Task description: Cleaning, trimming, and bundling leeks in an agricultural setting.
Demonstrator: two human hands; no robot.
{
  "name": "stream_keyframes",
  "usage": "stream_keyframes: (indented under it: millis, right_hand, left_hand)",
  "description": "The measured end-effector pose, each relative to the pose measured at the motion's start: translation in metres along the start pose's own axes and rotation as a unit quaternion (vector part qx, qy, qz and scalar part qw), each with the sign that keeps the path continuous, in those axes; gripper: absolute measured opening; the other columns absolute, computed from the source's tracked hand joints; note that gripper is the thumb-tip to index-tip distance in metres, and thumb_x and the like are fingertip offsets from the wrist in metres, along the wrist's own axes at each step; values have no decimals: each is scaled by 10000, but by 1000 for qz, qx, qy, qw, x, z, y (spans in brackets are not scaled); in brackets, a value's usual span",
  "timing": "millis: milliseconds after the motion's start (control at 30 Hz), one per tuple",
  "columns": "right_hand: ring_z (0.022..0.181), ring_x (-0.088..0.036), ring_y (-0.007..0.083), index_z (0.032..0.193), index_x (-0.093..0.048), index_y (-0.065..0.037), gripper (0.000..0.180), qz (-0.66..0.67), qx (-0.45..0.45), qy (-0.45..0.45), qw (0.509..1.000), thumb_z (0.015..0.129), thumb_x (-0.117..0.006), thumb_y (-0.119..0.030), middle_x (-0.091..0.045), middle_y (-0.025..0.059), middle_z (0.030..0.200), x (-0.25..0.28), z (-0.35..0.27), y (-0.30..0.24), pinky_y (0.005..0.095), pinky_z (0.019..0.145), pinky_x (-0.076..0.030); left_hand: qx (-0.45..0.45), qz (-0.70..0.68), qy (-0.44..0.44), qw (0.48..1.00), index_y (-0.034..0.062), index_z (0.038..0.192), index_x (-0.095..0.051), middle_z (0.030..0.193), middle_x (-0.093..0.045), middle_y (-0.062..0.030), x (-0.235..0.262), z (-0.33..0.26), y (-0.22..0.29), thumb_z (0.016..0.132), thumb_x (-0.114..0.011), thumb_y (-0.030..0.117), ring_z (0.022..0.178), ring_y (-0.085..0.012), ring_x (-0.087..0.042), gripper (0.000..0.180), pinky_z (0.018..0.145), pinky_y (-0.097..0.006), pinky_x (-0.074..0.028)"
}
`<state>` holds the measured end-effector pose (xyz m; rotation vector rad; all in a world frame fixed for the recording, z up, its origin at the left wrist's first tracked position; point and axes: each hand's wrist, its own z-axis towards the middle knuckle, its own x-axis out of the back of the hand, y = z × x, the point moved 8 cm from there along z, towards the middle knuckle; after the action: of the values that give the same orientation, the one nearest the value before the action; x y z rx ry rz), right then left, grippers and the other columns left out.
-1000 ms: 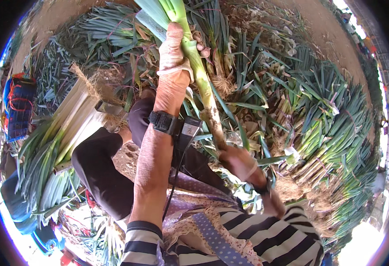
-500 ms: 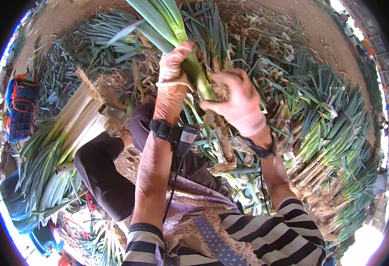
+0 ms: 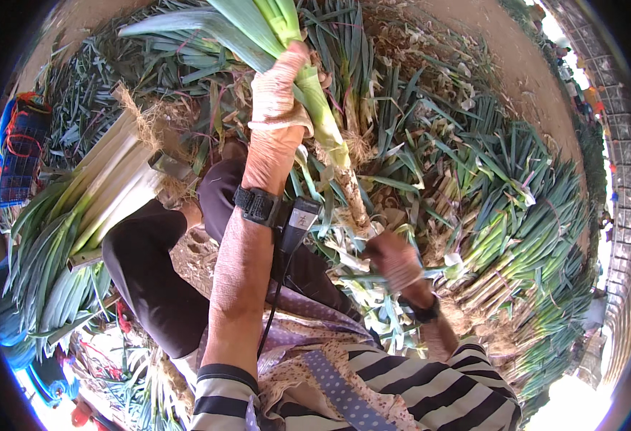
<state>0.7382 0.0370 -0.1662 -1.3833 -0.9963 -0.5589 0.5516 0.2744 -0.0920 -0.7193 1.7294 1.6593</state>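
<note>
My left hand [image 3: 278, 97], in a pale worn glove, is raised and grips the green-white stalk of a long leek [image 3: 324, 118]. The leek's green leaves fan out toward the upper edge, and its dirty root end [image 3: 357, 208] points down toward my lap. Just below the root end, my right hand [image 3: 398, 262] is closed in a fist around thin strips of the leek's outer skin. A black band with a small device and cable [image 3: 268, 208] sits on my left wrist. My knees in black trousers [image 3: 150, 273] are under the leek.
A bundle of trimmed white-stalked leeks [image 3: 107, 194] lies at my left, beside a blue crate [image 3: 21, 147]. Heaps of untrimmed leeks [image 3: 523, 237] fill the right side. Leaf scraps cover the ground around my legs. Bare soil [image 3: 473, 36] shows at the top right.
My right hand slid from the stalk beside my left hand down past the root end, closing into a fist. My left hand kept its grip on the raised leek.
</note>
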Motion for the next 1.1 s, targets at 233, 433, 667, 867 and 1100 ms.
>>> stream_keyframes:
  millis: [233,433,667,867,1100]
  right_hand:
    - [852,-624,224,1045,-602,-100,615,-27,157,354,921,498,-877,-158,-601,84,992,114,78,-97,308,731,-538]
    - [772,-553,281,847,-596,-92,231,-360,100,212,903,639,-682,-143,-528,78,835,49,146,-113,407,604,-491]
    - [754,-621,257,840,-640,-69,122,-235,114,55,964,732,-595,-35,-621,117,822,-94,104,-29,335,628,-525]
    - [802,-666,311,998,-644,-94,269,-207,-118,-236,942,773,-659,-241,-673,110,877,-132,-58,93,411,704,-541]
    - [846,-643,180,1048,-622,-168,230,-295,-38,138,945,824,-649,-122,-602,68,1039,38,-28,70,248,593,-577]
  left_hand:
    - [-37,-72,24,996,36,1000,-567,780,-564,-35,-4,-1,-1,827,-690,349,651,-161,-584,378,614,-323,-534]
    - [-38,8,61,997,62,1013,-593,783,-568,-14,2,-2,-10,819,-700,257,678,-145,-565,296,638,-291,-485]
    - [-119,-17,136,983,76,1062,-545,864,-556,-13,9,2,7,796,-690,115,698,-150,-529,305,609,-291,-450]
    - [-101,-55,145,983,67,1059,-530,872,-525,-37,26,-2,24,836,-688,303,740,-180,-567,361,708,-387,-552]
    - [-98,-147,68,982,62,977,-528,701,-531,-48,18,-11,26,829,-649,474,629,-192,-567,454,601,-347,-522]
